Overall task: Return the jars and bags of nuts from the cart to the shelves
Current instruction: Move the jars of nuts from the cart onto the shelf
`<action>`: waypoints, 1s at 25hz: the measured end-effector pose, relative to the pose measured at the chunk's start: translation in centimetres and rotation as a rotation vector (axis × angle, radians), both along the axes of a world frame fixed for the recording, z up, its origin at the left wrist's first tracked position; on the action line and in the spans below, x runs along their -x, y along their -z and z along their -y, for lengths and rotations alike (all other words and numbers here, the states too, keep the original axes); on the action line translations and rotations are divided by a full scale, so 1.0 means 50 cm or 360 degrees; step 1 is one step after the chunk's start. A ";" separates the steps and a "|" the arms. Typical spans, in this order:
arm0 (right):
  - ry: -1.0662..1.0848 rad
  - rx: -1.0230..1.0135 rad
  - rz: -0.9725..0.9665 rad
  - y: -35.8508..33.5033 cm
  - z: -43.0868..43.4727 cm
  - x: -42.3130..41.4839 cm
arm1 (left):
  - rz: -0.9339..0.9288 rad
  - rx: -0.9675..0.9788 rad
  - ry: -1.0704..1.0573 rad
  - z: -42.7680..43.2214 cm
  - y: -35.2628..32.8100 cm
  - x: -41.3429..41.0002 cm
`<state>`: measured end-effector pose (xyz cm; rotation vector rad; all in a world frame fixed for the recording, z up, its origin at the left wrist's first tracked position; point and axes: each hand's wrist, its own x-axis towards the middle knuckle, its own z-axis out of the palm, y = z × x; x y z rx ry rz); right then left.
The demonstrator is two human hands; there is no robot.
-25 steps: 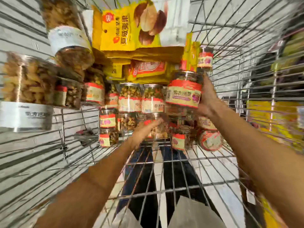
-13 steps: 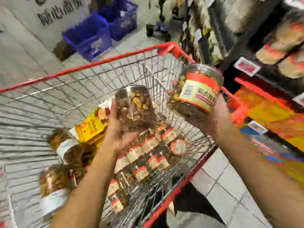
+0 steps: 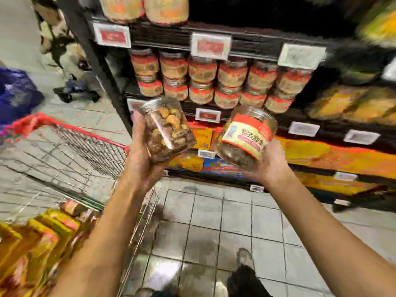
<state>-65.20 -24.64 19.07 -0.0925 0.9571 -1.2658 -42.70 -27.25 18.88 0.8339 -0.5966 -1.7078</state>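
My left hand [image 3: 142, 155] grips a clear jar of nuts [image 3: 168, 129], tilted, its label turned away. My right hand [image 3: 267, 166] holds a second jar [image 3: 246, 136] with a red and cream label, also tilted. Both jars are raised in front of the black shelves [image 3: 252, 47], just below a row of matching red-labelled jars [image 3: 216, 82] stacked two high. The wire cart [image 3: 85, 151] with its red rim is at my lower left, with yellow bags of nuts [image 3: 32, 249] inside it.
Price tags [image 3: 211, 46] line the shelf edges. Orange and yellow packets [image 3: 334, 159] fill the lower shelves on the right. A blue crate [image 3: 15, 93] stands on the tiled floor at far left. My shoe [image 3: 244, 258] shows on the tiles below.
Both hands lifted their jars out of the cart and swung them right, toward the shelves. The view turned from the cart's inside to the shelf of jars.
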 end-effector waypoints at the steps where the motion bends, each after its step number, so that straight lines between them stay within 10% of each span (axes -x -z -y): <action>1: 0.0004 -0.0060 -0.0033 -0.001 0.010 0.050 | 0.0040 0.0056 -0.0045 0.016 0.012 0.069; 17: 0.0015 -0.0141 -0.0046 0.207 0.140 0.424 | 0.1442 0.0461 -0.1220 0.230 0.250 0.604; 25: -0.0011 -0.0213 -0.0093 0.239 0.138 0.461 | 0.1624 0.0567 -0.1001 0.297 0.257 0.656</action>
